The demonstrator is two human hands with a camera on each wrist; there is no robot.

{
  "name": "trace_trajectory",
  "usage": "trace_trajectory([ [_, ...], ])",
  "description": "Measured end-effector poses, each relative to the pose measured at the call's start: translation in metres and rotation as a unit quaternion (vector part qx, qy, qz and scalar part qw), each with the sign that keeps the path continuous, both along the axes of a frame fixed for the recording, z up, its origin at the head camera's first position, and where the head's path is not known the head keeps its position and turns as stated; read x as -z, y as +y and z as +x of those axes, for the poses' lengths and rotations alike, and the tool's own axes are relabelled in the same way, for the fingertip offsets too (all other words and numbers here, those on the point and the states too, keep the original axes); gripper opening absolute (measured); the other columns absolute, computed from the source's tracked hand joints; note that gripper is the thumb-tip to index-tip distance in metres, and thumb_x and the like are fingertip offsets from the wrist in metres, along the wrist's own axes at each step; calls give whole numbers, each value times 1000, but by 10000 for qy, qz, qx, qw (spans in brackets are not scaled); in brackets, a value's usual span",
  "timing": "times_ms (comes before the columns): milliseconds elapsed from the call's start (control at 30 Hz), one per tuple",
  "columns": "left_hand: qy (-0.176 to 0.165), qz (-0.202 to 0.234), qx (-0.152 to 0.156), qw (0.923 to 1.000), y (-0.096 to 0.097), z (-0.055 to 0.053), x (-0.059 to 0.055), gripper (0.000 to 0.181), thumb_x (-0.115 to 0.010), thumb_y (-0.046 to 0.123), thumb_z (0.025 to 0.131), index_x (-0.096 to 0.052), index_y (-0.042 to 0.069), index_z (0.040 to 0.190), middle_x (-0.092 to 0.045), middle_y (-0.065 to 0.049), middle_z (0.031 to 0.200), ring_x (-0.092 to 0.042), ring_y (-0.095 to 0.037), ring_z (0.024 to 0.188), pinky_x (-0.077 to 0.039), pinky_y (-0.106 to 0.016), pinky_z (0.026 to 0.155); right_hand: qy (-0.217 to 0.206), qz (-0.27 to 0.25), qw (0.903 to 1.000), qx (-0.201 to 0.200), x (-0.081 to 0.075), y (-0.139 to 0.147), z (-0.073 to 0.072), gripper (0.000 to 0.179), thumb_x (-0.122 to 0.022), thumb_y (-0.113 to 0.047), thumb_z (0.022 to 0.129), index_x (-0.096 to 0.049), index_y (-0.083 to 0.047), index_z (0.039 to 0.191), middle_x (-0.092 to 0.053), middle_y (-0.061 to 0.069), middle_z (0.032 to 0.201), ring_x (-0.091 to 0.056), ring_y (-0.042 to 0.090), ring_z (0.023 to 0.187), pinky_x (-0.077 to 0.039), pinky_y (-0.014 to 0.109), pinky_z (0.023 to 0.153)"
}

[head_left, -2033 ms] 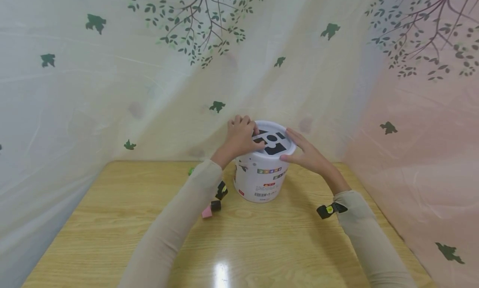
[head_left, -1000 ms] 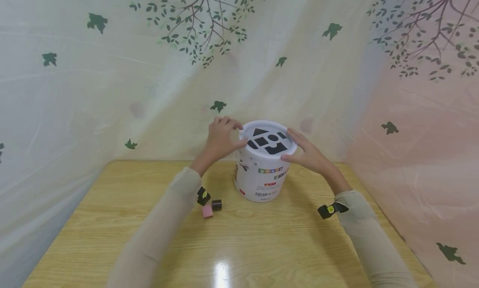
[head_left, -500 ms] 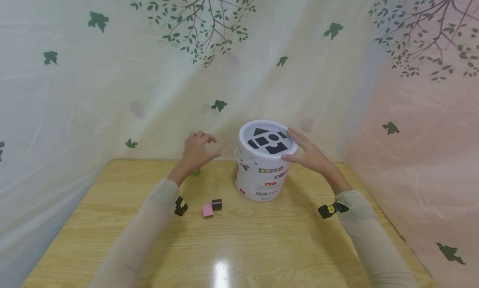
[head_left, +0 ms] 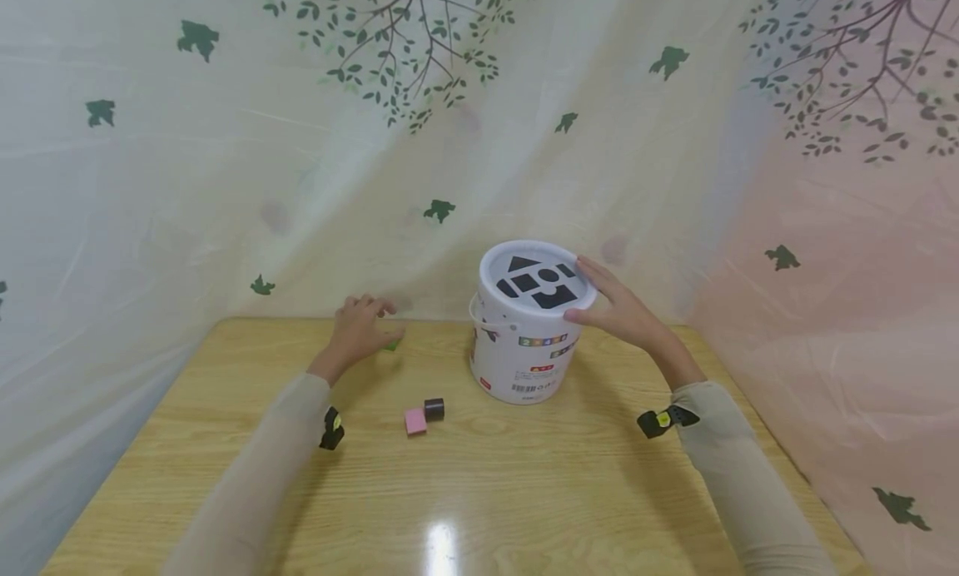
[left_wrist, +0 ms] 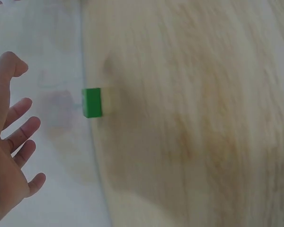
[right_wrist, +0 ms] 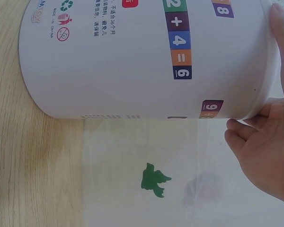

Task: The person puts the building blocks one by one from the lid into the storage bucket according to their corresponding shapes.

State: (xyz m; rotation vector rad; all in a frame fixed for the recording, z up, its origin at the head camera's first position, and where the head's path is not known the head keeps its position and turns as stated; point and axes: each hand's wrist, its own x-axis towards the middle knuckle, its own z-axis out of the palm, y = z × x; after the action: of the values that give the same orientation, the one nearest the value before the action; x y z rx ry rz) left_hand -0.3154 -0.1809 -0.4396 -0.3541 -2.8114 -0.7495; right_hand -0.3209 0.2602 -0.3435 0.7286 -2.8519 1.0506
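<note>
My left hand (head_left: 355,330) hovers near the back edge of the table, fingers spread and nothing held. Close by its thumb sits a green block (head_left: 392,345), partly covered in the head view. The left wrist view shows the same green block (left_wrist: 92,102) apart from the hand. A white shape-sorter bucket (head_left: 520,368) stands upright, its lid (head_left: 493,270) pierced with dark cut-out shapes. Gripping the right side of its rim is my right hand (head_left: 618,310), thumb in front and fingers behind. The bucket's printed wall (right_wrist: 132,71) fills much of the right wrist view.
A pink block (head_left: 415,421) and a dark cylinder (head_left: 434,409) lie together on the wooden table (head_left: 524,484), left of the bucket. Behind the table hangs a curtain (head_left: 337,185) printed with leaves. The bucket's thin handle (head_left: 474,314) hangs on its left side.
My left hand has come off the lid and moved left and down to beside the green block. The right hand and the bucket have stayed in place.
</note>
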Motion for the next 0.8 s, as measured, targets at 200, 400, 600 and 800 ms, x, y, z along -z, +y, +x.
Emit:
trace_trajectory([
  [200, -294, -227, 22, 9993, -9, 2, 12, 49, -74, 32, 89, -62, 3, 127, -59, -24, 122, -45, -43, 117, -37, -65, 101, 1, 46, 10000, 34, 0, 0, 0, 100, -77, -47, 86, -19, -20, 164, -10, 6, 173, -8, 34, 159, -11, 68, 122],
  [400, -406, -396, 45, 9984, -14, 2, 19, 54, -79, 30, 84, -62, 4, 128, -59, -24, 122, -46, -43, 115, -36, -65, 100, -18, 26, 10000, 28, 1, 1, -1, 100, -77, -47, 86, -19, -21, 164, -10, 3, 173, -7, 33, 160, -11, 68, 122],
  [600, -566, -503, 61, 9971, -15, 0, 27, 60, -81, 30, 81, -62, 3, 130, -58, -24, 123, -46, -43, 115, -34, -65, 101, -49, 62, 10000, 4, 1, 2, -1, 102, -77, -49, 86, -18, -22, 164, -9, 3, 173, -8, 34, 159, -11, 69, 122],
  [800, -661, -589, 70, 9960, -16, -5, 31, 63, -80, 30, 82, -59, 3, 134, -57, -26, 125, -45, -43, 115, -34, -67, 102, -56, 57, 10000, -3, 2, 2, -1, 101, -77, -50, 86, -18, -24, 164, -8, 2, 173, -7, 34, 159, -11, 69, 122],
])
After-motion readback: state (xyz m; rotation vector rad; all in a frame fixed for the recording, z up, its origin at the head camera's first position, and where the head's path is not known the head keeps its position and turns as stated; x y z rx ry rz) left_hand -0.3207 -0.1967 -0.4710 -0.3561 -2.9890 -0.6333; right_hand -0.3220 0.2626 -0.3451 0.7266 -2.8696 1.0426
